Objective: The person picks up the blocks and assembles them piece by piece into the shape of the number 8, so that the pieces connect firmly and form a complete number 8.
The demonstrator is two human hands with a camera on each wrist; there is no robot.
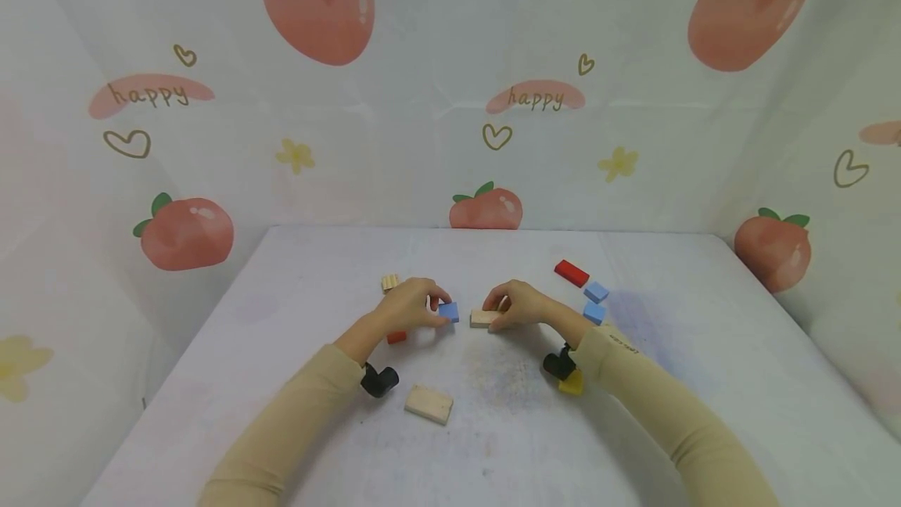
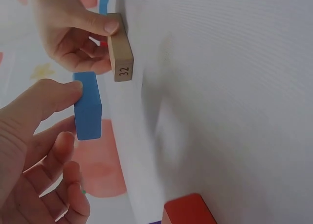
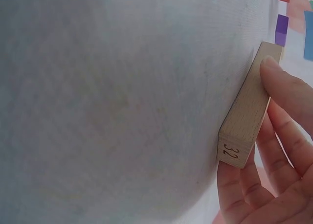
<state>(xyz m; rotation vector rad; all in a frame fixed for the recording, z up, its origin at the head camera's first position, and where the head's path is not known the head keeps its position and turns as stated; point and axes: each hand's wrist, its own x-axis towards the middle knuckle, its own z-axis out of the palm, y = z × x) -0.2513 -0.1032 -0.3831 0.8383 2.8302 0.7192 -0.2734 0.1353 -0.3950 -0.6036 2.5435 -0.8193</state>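
Observation:
My left hand [image 1: 414, 303] pinches a small blue block [image 1: 448, 312] between thumb and fingers. In the left wrist view this blue block [image 2: 88, 109] stands on end in the grip, the thumb on its near upper side. Across a small gap to the right, my right hand [image 1: 522, 303] grips a plain wooden block [image 1: 482, 318] by its sides. The right wrist view shows the number 32 on one end of that wooden block [image 3: 247, 106], with the thumb on one face and the fingers behind. Beside the left hand lies a red block [image 1: 397, 337], partly covered.
A wooden block [image 1: 429, 404] lies nearer on the white table [image 1: 486, 452]. Behind the left hand is a small light wooden piece [image 1: 389, 282]. At right are a red block [image 1: 572, 273], two blue blocks [image 1: 596, 293] and, by the right wrist, a yellow block [image 1: 572, 382].

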